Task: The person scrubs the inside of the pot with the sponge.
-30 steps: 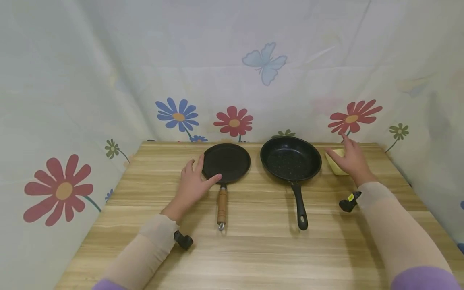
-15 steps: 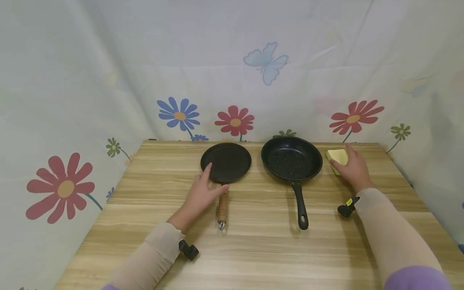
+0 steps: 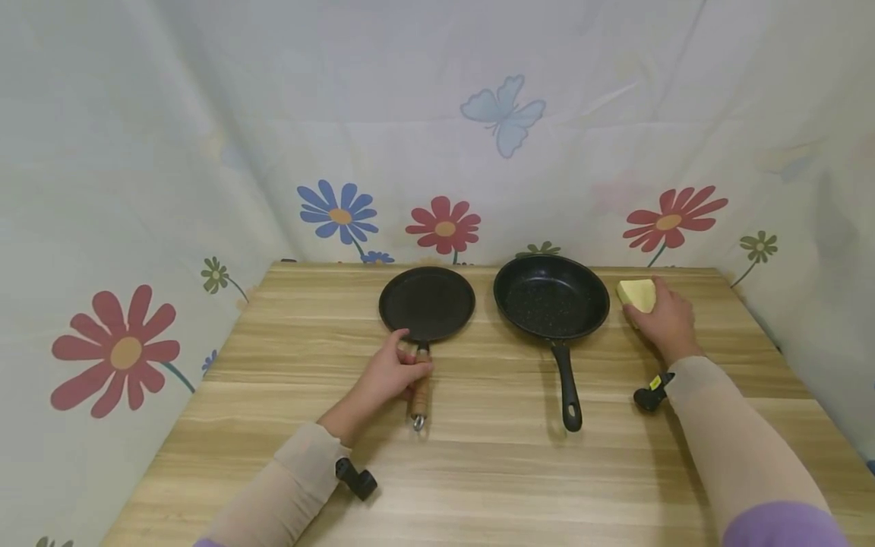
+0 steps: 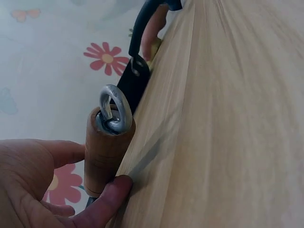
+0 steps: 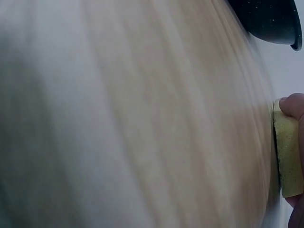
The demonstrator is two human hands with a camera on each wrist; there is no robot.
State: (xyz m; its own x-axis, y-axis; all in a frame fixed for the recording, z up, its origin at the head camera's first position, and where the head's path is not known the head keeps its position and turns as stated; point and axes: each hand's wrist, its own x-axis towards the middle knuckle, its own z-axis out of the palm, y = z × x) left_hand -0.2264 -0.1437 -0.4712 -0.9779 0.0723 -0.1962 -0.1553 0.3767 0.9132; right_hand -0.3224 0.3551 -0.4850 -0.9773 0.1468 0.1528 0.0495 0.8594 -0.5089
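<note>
A flat black crepe pan (image 3: 427, 302) lies on the table, its wooden handle (image 3: 420, 401) pointing toward me. My left hand (image 3: 383, 377) grips that handle near the pan; in the left wrist view, thumb and fingers sit on both sides of the wood, below the metal hanging ring (image 4: 116, 107). At the right, my right hand (image 3: 670, 325) holds a yellow sponge (image 3: 637, 293) between thumb and fingers. The right wrist view shows the sponge (image 5: 288, 156) with a thin dark layer along one face; most of that hand is cut off.
Between the hands stands a deeper black frying pan (image 3: 550, 296), its black handle (image 3: 567, 387) also toward me. Both pans sit near the back edge of the wooden table (image 3: 492, 486). A flowered cloth (image 3: 383, 99) hangs behind and at the sides.
The left hand has moved from the crepe pan's rim back to its handle and gripped it. The right hand has lowered from above the sponge and taken hold of it.
</note>
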